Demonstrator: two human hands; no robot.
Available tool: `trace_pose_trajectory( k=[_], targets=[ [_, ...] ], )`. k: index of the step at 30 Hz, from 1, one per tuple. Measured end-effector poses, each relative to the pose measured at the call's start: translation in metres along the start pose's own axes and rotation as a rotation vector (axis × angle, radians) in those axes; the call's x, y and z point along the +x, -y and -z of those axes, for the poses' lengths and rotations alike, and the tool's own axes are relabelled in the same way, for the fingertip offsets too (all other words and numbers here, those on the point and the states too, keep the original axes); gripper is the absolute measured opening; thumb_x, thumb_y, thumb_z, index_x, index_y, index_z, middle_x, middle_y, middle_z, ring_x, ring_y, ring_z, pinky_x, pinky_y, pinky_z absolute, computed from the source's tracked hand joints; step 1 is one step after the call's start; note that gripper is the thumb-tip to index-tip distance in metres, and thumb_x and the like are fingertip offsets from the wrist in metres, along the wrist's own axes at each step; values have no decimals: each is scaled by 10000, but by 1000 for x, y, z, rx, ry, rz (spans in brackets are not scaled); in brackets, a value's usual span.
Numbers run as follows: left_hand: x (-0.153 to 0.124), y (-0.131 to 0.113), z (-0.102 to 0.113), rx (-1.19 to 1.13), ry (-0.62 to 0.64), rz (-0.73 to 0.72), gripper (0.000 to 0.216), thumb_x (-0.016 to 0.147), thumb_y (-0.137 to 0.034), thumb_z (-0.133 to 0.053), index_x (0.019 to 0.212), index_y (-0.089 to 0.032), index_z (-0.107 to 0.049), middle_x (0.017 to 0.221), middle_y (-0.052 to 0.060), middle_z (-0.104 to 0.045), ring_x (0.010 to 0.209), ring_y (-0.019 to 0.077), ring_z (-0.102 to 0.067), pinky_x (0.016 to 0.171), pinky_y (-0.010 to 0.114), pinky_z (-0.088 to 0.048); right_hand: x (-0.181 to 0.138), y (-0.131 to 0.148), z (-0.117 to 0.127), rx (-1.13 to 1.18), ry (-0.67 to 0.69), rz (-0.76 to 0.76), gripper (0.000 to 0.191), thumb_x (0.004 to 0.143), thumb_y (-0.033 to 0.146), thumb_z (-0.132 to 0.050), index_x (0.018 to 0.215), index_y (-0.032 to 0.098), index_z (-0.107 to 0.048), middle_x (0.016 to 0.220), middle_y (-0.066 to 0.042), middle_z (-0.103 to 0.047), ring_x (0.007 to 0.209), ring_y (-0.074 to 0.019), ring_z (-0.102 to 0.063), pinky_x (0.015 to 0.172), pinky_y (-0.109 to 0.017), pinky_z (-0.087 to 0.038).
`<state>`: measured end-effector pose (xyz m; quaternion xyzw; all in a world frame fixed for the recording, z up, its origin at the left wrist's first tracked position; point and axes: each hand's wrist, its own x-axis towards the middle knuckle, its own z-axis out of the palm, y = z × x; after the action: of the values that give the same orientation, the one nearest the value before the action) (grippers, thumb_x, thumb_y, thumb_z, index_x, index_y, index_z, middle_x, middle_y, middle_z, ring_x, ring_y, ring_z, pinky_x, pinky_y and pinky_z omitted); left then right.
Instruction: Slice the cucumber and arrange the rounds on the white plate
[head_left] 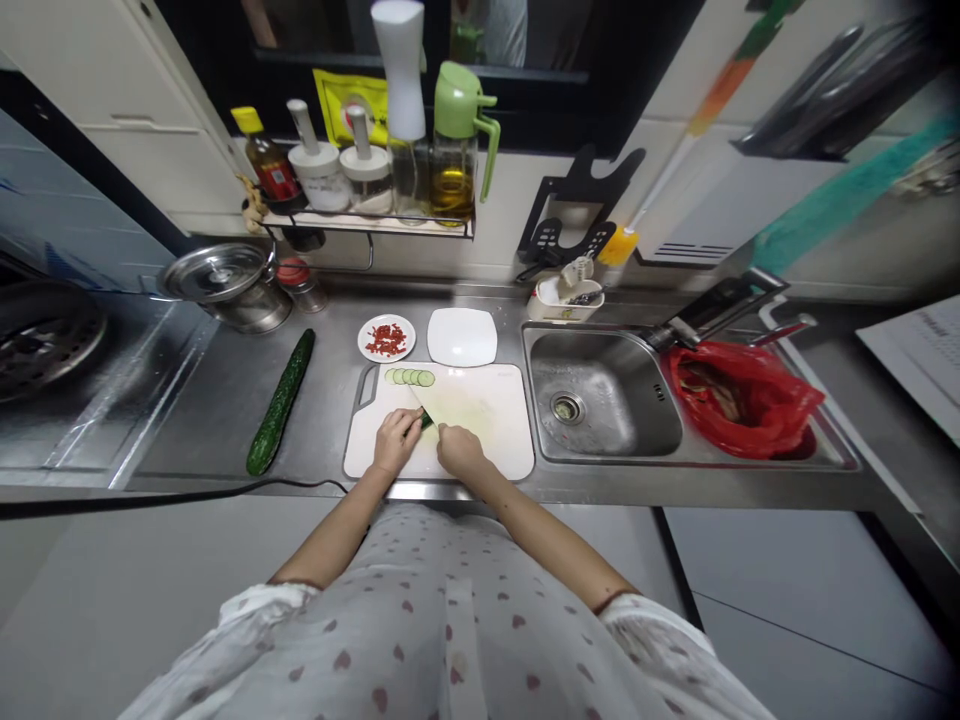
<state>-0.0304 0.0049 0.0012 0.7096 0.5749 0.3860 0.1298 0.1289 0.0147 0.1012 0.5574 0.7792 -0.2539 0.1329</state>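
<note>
My left hand (397,440) is closed on a short piece of cucumber (426,420), pressing it onto the white cutting board (514,425). In my right hand (460,451) is the handle of a kitchen knife (424,403). Its blade points up and left across the board, right beside the cucumber piece; whether it touches the flesh I cannot tell. A row of several overlapping cucumber slices (410,377) lies along the board's upper left. Left of the board rests a whole cucumber (281,405), slanted on the steel counter.
Behind the board stand a small plate of chopped red pieces (386,339) and a white square plate (462,336). At right is a sink (600,345) with a red plastic bag (739,400). A lidded pot (225,280) and seasoning rack (375,222) sit at the back.
</note>
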Motion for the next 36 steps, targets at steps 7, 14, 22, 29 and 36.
trace_pose_trajectory(
  k=[7,14,22,29,36],
  targets=[
    [1,-1,2,-2,-4,8,236,926,-306,-471,1059,-232,-652,966,53,-655,920,172,-599,849,322,-494,-6,-3,-5,3,-3,-6,267,885,127,-382,1090,146,-552,1002,-128,-673,951,-213,-639,758,-289,-456],
    [2,-1,1,-11,2,16,244,932,-304,-460,1065,-223,-648,975,53,-657,937,173,-595,855,324,-487,-13,-9,-10,-14,12,-7,260,878,111,-383,1072,140,-555,994,-133,-671,948,-213,-640,759,-285,-455],
    [1,-1,1,2,2,13,253,935,-307,-452,1076,-225,-646,978,57,-649,939,171,-597,865,318,-485,7,-1,-3,1,11,14,279,875,106,-381,1088,148,-557,1003,-119,-676,972,-204,-636,772,-279,-458],
    [2,-4,3,-10,1,44,266,937,-307,-448,1090,-218,-647,943,52,-644,919,167,-589,850,309,-483,-5,-9,-12,-20,-4,5,272,874,113,-378,1078,139,-557,988,-128,-675,956,-221,-640,767,-298,-466],
    [3,-4,2,-22,6,38,265,935,-307,-451,1090,-219,-648,961,57,-647,930,170,-591,857,314,-481,-8,-11,-12,-20,17,-3,288,871,103,-388,1104,134,-555,1010,-139,-670,982,-220,-633,790,-295,-462]
  ],
)
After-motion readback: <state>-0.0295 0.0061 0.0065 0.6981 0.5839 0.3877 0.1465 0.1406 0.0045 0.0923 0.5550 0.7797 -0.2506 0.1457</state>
